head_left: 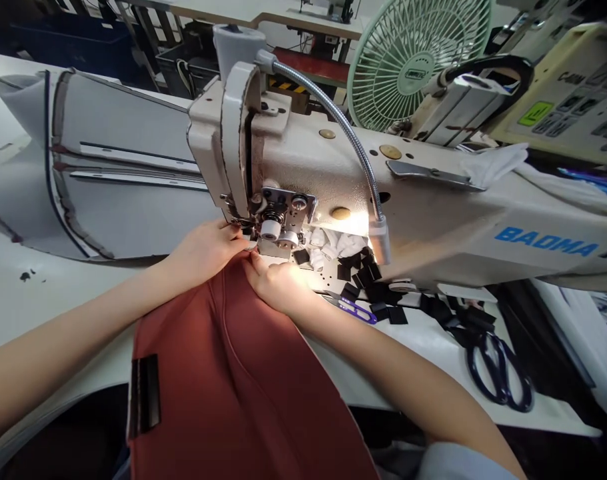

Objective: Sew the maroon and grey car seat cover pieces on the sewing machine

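A large piece of rust-red fabric hangs from the sewing machine toward me, with a raised seam down its middle and a black strip on its left edge. Its top end lies under the needle area. My left hand pinches the fabric's upper edge just left of the presser foot. Close by on the right, my right hand grips the same edge, fingers closed. A small pale piece shows between the fingertips. The needle itself is hidden behind the machine head.
Grey panels with dark trim lie behind the left hand. Black and white scraps, purple thread snips and dark-handled scissors lie to the right. A bendable lamp lights the needle area. A green fan stands behind.
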`<state>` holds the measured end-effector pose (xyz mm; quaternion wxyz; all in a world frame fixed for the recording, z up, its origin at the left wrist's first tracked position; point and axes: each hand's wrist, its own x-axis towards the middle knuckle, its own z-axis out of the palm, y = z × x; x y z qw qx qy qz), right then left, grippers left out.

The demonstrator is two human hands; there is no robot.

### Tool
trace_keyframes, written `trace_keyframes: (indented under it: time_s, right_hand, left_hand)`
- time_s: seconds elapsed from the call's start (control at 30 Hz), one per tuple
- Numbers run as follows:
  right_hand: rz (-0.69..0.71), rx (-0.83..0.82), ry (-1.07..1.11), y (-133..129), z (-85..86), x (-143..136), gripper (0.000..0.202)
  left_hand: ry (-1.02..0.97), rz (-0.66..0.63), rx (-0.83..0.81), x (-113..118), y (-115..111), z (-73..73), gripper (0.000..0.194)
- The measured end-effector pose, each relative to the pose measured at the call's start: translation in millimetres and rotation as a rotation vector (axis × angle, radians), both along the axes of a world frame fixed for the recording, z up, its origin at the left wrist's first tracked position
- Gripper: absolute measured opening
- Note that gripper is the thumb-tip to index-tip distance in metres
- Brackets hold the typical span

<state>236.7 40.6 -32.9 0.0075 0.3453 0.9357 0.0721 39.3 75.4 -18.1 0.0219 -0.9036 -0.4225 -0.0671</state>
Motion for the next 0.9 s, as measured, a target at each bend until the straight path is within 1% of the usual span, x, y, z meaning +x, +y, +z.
trace_keyframes:
  time_s: [0.13,0.27,0.33,0.4,0.53,0.63,0.73,0.83,0.9]
  right_hand:
    - [0.008,0.002,0.023,2.6,-2.7,-9.9,0.046]
    - [-0.002,0.0,0.022,5.0,-5.5,-15.9,0.047]
    - [-0.016,-0.012,0.003,4.7,-4.8,-15.1,0.049]
    - [-0.022,-0.04,-0.027,3.0,-2.9,-11.4,0.053]
    - [-0.007,-0.111,-0.063,-1.3,1.3,-2.7,0.055]
    - [0.009,-0.124,-0.03,-2.0,2.4,-2.0,0.053]
    - [-0.006,-0.126,0.005,-0.6,2.3,-5.5,0.052]
    - [-0.028,-0.132,0.02,1.4,2.2,-9.5,0.052]
    - [-0.037,-0.151,0.017,2.3,2.3,-11.4,0.053]
  left_hand:
    - [0.117,0.012,0.059,5.7,-1.3,-3.2,0.029]
    - [0.107,0.058,0.032,10.6,-1.0,-6.9,0.032]
    - [0.093,0.068,0.011,8.5,-1.9,-5.8,0.032]
    - [0.115,0.051,0.016,2.3,-4.5,0.3,0.033]
    - [0.26,0.028,0.066,-12.9,-10.7,23.3,0.04]
    - [0.328,-0.025,0.012,-12.6,-12.1,36.0,0.041]
    - [0.339,-0.028,-0.026,-1.7,-13.3,38.2,0.041]
    - [0.388,-0.023,-0.06,7.7,-15.0,34.9,0.039]
    - [0.397,-0.017,-0.101,8.7,-13.5,31.9,0.038]
